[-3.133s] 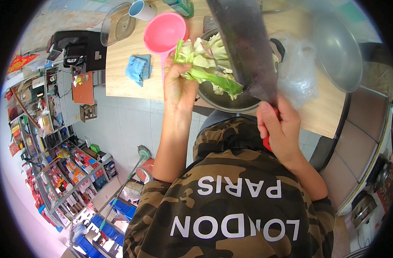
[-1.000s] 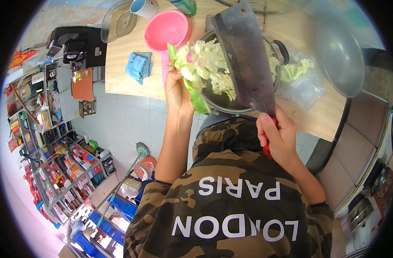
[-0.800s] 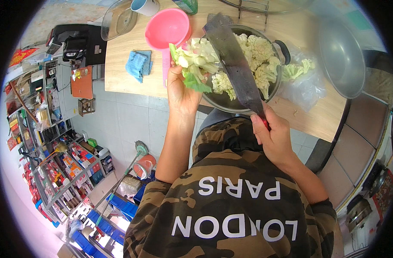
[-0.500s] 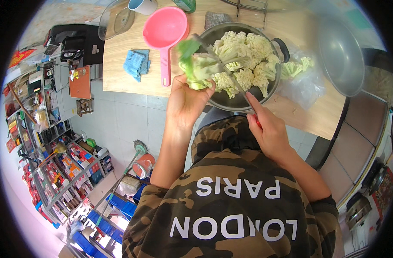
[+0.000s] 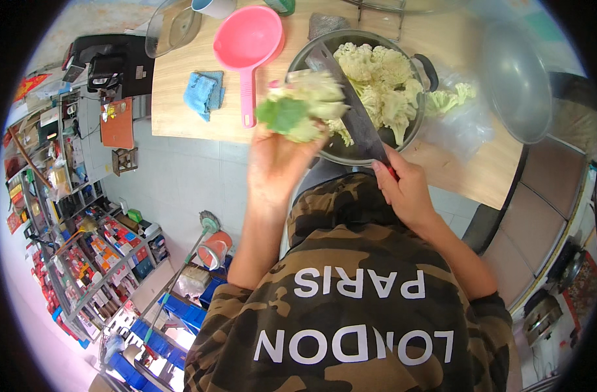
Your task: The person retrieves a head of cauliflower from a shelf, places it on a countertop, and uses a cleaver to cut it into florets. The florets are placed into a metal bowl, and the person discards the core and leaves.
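My left hand [image 5: 282,160] grips a cauliflower stem piece [image 5: 305,104] with a green leaf, slightly blurred, over the left rim of a pan. In my right hand [image 5: 406,186] is a kitchen knife [image 5: 357,114] by its red handle. Its broad dark blade slants up and left across the pan, beside the held cauliflower. Several pale cauliflower florets [image 5: 377,72] fill the round metal pan [image 5: 311,157], which has a black side handle [image 5: 427,72].
Left of the pan lie a pink strainer-like ladle [image 5: 249,39] and a blue cloth [image 5: 204,93]. To its right are a clear plastic bag [image 5: 458,130] with cauliflower stems [image 5: 450,99] and a large metal lid [image 5: 517,81]. A wire rack [image 5: 383,19] stands behind.
The cauliflower piece has turned in my left hand, its leaf now facing lower. The knife has swung so its broad flat side shows. More florets are visible at the pan's centre.
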The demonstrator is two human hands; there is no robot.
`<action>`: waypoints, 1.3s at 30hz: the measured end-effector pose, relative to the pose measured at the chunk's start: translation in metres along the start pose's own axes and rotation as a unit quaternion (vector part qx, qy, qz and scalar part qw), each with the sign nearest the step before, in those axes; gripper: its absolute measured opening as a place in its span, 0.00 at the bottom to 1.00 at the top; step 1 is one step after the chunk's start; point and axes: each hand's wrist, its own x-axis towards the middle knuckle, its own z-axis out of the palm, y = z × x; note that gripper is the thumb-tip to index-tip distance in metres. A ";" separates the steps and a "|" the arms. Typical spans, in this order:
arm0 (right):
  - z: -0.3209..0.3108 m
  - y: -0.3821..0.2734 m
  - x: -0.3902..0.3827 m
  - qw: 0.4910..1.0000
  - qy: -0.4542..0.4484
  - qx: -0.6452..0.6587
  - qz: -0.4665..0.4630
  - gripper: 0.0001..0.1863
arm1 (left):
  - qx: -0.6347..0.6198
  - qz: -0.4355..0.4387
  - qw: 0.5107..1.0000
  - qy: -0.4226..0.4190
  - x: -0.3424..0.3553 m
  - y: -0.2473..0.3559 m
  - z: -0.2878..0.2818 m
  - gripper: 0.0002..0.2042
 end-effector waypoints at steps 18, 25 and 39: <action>-0.085 0.096 -0.126 0.820 0.477 -0.315 -0.021 0.24 | 0.178 0.126 0.973 -0.081 -0.015 0.112 -0.002 0.22; -0.096 0.162 -0.168 0.767 0.406 -0.497 0.025 0.30 | 0.253 0.024 0.964 -0.080 0.022 0.121 0.009 0.28; -0.233 0.269 -0.056 0.776 0.216 -0.562 -0.188 0.28 | 0.248 0.182 0.951 -0.031 -0.076 -0.014 -0.057 0.22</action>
